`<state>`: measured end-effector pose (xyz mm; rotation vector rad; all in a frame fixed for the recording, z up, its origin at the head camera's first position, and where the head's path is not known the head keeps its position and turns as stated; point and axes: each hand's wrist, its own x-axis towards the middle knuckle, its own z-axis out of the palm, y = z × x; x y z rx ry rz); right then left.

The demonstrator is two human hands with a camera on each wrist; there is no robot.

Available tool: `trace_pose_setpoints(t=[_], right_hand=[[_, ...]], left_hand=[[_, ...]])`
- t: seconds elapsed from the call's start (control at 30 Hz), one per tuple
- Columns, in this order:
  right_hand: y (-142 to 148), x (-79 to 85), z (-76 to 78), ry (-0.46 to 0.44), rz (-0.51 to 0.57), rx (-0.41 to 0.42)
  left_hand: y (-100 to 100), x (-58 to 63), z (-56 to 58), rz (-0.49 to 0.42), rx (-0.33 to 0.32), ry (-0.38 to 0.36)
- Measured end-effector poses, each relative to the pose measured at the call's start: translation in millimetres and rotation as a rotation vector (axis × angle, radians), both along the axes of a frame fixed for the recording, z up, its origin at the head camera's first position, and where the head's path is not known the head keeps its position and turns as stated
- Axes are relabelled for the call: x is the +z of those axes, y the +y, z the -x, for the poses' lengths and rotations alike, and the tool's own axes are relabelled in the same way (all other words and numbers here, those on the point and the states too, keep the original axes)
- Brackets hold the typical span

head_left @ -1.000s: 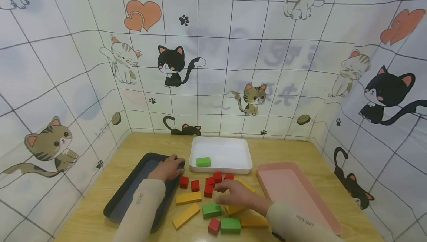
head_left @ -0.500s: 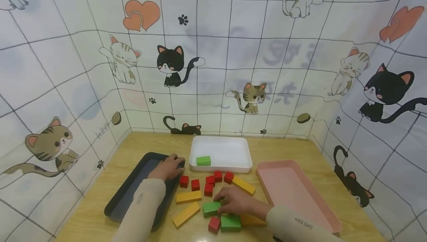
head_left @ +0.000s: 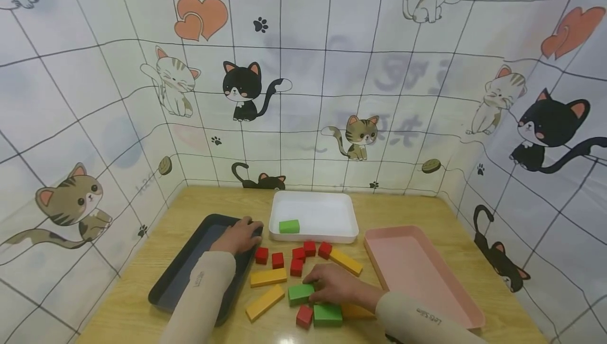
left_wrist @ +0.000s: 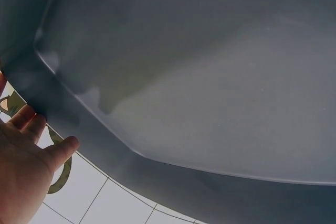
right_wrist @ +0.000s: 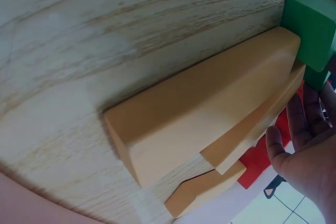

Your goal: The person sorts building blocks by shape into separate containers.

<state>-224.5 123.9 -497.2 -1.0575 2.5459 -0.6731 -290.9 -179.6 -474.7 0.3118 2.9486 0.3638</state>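
Note:
My left hand (head_left: 238,236) rests on the far right corner of the dark grey tray (head_left: 189,252). In the left wrist view the fingers (left_wrist: 32,124) touch that tray's rim from outside. With thumb and fingers, my right hand (head_left: 339,284) pinches the right end of a green block (head_left: 300,295) lying on the table. A second green block (head_left: 328,315) and a red cube (head_left: 304,316) lie just in front. In the right wrist view, a long yellow block (right_wrist: 210,103) lies beside the right hand (right_wrist: 310,145); its fingertips at the green block are partly hidden.
Several red cubes (head_left: 296,266) and more yellow blocks (head_left: 268,277) lie across the table's middle. A white tray (head_left: 327,236) at the back holds a light green block (head_left: 289,226). At the right lies a pink tray (head_left: 422,270). Cat-patterned cloth (head_left: 303,70) encloses the table.
My right hand has come down toward me from beside the red cubes to the green block, where it has stayed since half a second ago. My left hand has not moved.

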Motion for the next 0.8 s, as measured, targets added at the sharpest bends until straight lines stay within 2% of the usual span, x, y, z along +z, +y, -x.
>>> trace_pose_setpoints(t=[0.13, 0.33, 0.5, 0.63, 0.8], right_hand=[[-1, 1.9, -0.3, -0.001, -0.004, -0.003], [-1, 4.0, -0.1, -0.052, 0.027, -0.018], [-1, 7.1, 1.2, -0.087, 0.061, -0.072], [-1, 11.7, 3.1, -0.091, 0.091, -0.106], [0, 16.8, 8.3, -0.062, 0.125, -0.11]], left_hand=[[0, 0.1, 0.6, -0.012, 0.016, -0.006], [1, -0.1, 1.1, -0.009, 0.021, -0.01], [0, -1.6, 1.4, -0.002, 0.019, -0.008], [1, -0.1, 1.6, -0.012, 0.028, -0.01], [2, 1.7, 0.5, -0.019, 0.029, -0.02]])
